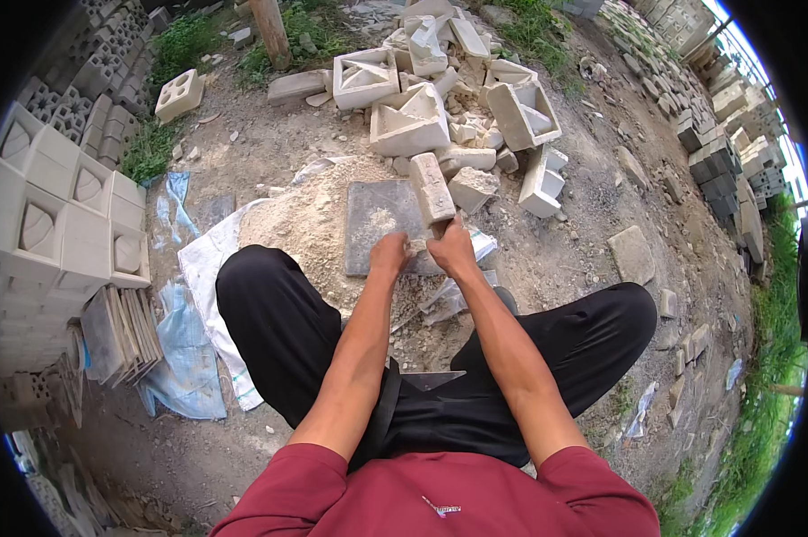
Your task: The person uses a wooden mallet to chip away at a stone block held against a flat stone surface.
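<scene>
My right hand (454, 248) is closed at the near end of a pale oblong block (433, 190), which is raised over the right side of a dark square slab (381, 201). Whether the block has a handle inside my grip I cannot tell. My left hand (390, 254) is curled closed low over the slab's near part, its fingers towards my right hand. What it holds, if anything, is hidden. Pale crumbs lie on the slab. Left of it spreads a heap of pale crushed grit (292, 219), partly on a white woven sheet (209, 259).
Broken hollow blocks (410, 119) and rubble are piled beyond the slab. Stacked decorative blocks (50, 197) stand at the left, near leaning flat boards (122, 336) and a blue sheet (184, 358). Crumpled clear plastic (448, 300) lies between my legs. Flat stones (630, 255) dot the ground at right.
</scene>
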Demonstrator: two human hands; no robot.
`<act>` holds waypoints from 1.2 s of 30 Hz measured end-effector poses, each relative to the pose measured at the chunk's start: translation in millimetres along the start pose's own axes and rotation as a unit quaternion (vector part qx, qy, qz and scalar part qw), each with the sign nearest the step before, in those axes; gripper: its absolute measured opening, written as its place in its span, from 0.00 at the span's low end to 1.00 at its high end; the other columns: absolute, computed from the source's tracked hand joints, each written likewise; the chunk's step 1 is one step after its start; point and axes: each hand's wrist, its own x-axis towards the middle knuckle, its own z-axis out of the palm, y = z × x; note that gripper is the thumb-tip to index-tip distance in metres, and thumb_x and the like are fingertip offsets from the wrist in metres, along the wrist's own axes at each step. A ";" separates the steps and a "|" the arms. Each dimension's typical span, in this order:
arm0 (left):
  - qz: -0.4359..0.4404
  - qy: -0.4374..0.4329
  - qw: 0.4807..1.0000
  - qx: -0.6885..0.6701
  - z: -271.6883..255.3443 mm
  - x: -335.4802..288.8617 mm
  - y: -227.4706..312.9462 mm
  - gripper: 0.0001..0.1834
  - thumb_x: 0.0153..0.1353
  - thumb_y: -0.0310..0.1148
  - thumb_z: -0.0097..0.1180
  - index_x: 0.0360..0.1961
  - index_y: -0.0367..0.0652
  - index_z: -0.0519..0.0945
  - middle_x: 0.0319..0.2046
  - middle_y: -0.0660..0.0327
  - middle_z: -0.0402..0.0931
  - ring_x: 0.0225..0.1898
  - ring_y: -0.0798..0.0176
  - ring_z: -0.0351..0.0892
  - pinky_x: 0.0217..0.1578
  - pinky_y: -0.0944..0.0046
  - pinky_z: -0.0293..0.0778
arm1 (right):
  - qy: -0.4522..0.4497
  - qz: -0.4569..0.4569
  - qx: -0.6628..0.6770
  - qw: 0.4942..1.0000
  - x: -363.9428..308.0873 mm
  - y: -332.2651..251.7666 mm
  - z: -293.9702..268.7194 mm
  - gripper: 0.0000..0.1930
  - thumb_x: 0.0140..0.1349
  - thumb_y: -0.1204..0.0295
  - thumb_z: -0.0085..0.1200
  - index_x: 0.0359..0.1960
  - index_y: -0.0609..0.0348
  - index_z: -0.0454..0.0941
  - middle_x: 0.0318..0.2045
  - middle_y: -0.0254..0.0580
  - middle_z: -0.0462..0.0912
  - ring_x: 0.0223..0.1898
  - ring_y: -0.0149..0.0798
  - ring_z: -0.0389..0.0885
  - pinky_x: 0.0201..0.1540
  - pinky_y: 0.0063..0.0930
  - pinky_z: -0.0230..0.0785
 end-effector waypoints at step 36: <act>0.087 0.052 0.994 -0.033 25.2 13.6 -12.2 0.10 0.51 0.32 0.67 0.37 0.47 0.85 0.36 0.51 0.83 0.40 0.46 0.82 0.42 0.51 0.77 | -0.089 0.053 -0.027 0.994 -10.4 22.0 -9.4 0.30 0.49 0.61 0.61 0.47 0.76 0.74 0.39 0.70 0.82 0.47 0.62 0.82 0.51 0.45 0.75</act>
